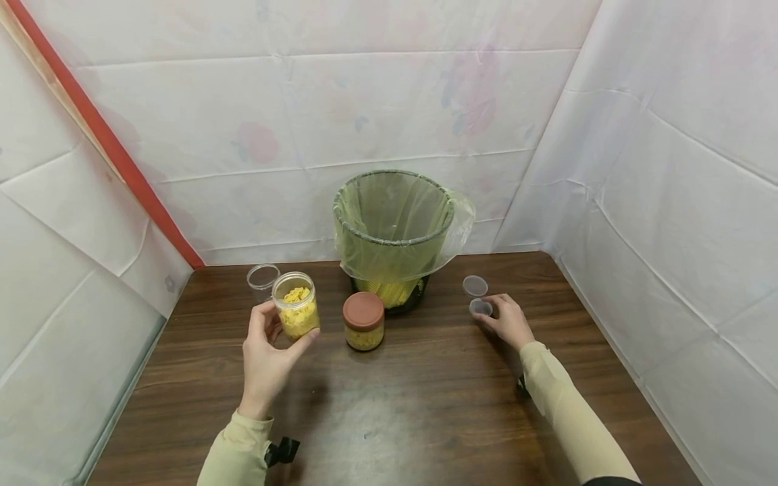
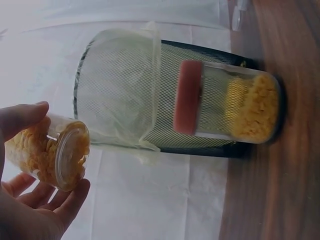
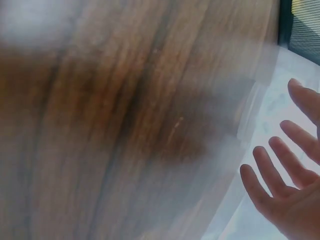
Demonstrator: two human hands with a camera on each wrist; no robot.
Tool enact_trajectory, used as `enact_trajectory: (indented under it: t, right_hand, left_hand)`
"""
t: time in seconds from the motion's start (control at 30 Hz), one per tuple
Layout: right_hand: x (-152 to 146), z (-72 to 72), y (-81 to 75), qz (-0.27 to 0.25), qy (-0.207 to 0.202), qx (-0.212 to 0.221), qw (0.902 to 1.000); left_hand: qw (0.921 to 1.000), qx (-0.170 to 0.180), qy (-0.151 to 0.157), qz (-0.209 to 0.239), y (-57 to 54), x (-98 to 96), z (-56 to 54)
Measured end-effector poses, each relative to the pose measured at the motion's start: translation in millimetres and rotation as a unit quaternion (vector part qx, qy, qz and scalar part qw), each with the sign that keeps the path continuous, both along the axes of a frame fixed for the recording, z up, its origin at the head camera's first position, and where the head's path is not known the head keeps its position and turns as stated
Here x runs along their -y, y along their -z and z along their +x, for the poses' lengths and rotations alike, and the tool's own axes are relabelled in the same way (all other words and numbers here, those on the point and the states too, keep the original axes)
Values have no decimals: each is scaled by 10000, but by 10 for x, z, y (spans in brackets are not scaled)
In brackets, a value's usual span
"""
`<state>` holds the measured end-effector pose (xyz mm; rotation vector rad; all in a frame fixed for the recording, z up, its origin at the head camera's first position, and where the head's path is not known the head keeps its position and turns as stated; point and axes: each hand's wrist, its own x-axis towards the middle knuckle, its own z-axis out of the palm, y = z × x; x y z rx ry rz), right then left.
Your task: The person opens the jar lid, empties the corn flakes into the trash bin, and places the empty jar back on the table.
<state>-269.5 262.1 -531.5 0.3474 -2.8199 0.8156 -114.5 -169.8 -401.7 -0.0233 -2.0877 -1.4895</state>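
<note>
My left hand (image 1: 267, 358) holds a clear jar (image 1: 296, 317) of yellow pieces above the table, thumb on one side and fingers on the other. The jar has no lid on it, and its base faces the camera in the left wrist view. A second jar (image 1: 363, 331) with a reddish-brown lid and yellow contents stands on the table to its right. My right hand (image 1: 509, 320) is at a small clear round piece (image 1: 480, 308), thumb and a finger either side of it. In the right wrist view its fingers look straight and spread, with nothing visible between them.
Behind the lidded jar stands a dark mesh bin (image 1: 395, 239) lined with a pale yellow-green bag, yellow material low inside. A clear round lid or cup (image 1: 475, 286) lies beyond my right hand. A clear container (image 1: 263, 278) stands behind the held jar. Draped sheets (image 1: 687, 223) border the wooden table (image 1: 425, 412).
</note>
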Motion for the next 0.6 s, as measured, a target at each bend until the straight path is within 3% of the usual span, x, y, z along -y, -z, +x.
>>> enact_trajectory:
  t: [0.17, 0.3, 0.47, 0.6]
  right_hand:
    - [0, 113, -93, -62, 254, 124, 9996]
    - [14, 189, -199, -142, 421, 69, 9990]
    - [71, 228, -401, -330, 494, -524, 9969]
    - [152, 218, -583, -446, 490, -1014, 9926]
  left_hand:
    - [9998, -44, 45, 167, -142, -50, -41]
    - [9994, -200, 83, 271, -112, -45, -146]
    - [9983, -377, 122, 429, -21, -10, -304]
    - [9972, -548, 125, 501, -44, -12, -380]
